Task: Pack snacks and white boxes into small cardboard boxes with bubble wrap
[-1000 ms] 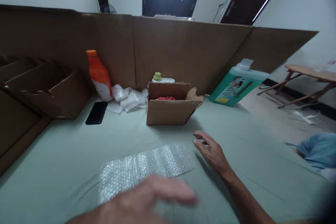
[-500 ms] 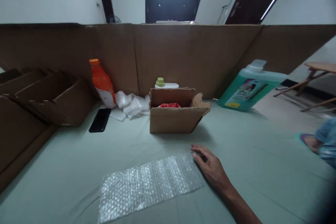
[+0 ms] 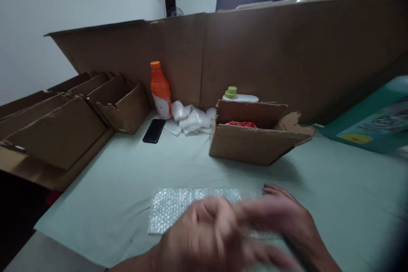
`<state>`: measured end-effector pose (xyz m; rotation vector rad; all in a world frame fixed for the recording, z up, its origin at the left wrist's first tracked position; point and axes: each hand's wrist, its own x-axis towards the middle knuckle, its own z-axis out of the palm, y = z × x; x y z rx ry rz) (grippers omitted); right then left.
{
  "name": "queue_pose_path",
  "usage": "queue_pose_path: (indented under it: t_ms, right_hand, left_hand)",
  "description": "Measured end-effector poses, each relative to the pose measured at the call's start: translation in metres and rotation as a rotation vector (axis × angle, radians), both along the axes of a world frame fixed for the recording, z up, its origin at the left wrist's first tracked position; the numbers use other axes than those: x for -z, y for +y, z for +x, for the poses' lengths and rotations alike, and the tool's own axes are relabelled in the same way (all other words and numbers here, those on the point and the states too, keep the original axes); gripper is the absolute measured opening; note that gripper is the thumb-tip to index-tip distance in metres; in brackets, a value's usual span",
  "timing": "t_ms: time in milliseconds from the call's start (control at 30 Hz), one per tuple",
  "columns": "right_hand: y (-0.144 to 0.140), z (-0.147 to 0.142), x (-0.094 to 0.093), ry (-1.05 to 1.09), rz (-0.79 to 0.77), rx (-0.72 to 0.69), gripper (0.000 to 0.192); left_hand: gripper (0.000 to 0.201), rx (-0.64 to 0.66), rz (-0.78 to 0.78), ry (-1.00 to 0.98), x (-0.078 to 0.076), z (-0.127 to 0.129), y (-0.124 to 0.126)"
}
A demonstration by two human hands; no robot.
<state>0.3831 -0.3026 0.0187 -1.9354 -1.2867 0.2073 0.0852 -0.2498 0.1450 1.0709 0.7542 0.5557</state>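
My left hand (image 3: 204,233) is in the foreground over a strip of bubble wrap (image 3: 172,204). Motion smears its fingers, so their exact pose and any small thing in them cannot be made out. Just right of it, my right hand (image 3: 301,216) reaches over the strip's right end with its fingertips stretched forward and apart; the left hand partly covers it. I see nothing held in the right hand. The bubble wrap lies flat on the pale green cloth (image 3: 127,187), its middle and near edge mostly hidden by my hands.
An open cardboard box (image 3: 242,144) holds something red (image 3: 242,124). Behind it stands a white bottle with a green cap (image 3: 231,92). An orange bottle (image 3: 161,91), crumpled bubble wrap (image 3: 193,120), and a phone (image 3: 154,131) sit left. Cardboard bins (image 3: 127,112) stand farther left; a green jug (image 3: 369,123) leans right.
My left hand has come into view over the bubble wrap, near my right hand. The view has turned left and tilted, so the table items appear farther right.
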Motion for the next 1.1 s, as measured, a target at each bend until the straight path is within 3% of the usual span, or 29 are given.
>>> queue_pose_path:
  t_ms: [167,233,333,467,600,700,800,867,933,1100]
  right_hand:
    - [-0.001,0.001,0.000,-0.035,-0.015,-0.022,0.033]
    - [0.000,0.002,0.002,-0.055,-0.015,-0.028,0.033]
    - [0.000,0.001,0.005,-0.071,-0.014,-0.052,0.033]
    - [-0.006,0.002,-0.004,-0.061,-0.019,-0.052,0.034]
    - [-0.003,0.023,-0.033,-0.003,-0.034,0.048,0.047]
    - [0.026,0.048,-0.053,0.085,-0.023,0.111,0.066]
    - [0.063,0.062,-0.059,0.249,-0.027,0.037,0.072]
    - [0.077,0.058,-0.055,0.305,-0.035,0.003,0.070]
    - [0.075,0.045,-0.046,0.308,-0.050,0.025,0.065]
    - [0.041,-0.002,-0.028,0.363,-0.153,0.015,0.049]
  left_hand:
    - [0.036,-0.140,-0.344,-0.468,-0.005,0.017,0.045]
    - [0.029,-0.185,-0.434,-0.513,-0.002,0.017,0.049]
    - [0.026,-0.236,-0.438,-0.506,0.003,0.018,0.044]
    - [0.030,-0.245,-0.373,-0.471,0.012,0.020,0.049]
    - [0.041,-0.359,-0.060,-0.208,0.036,0.033,0.091]
    - [0.047,-0.374,0.140,-0.058,0.054,0.063,0.135]
    - [0.064,-0.296,0.222,-0.068,0.062,0.101,0.162]
    - [0.070,-0.235,0.286,-0.082,0.063,0.117,0.162]
    - [0.073,-0.210,0.336,-0.079,0.066,0.115,0.149]
    - [0.067,-0.230,0.398,0.126,0.085,0.048,0.095]
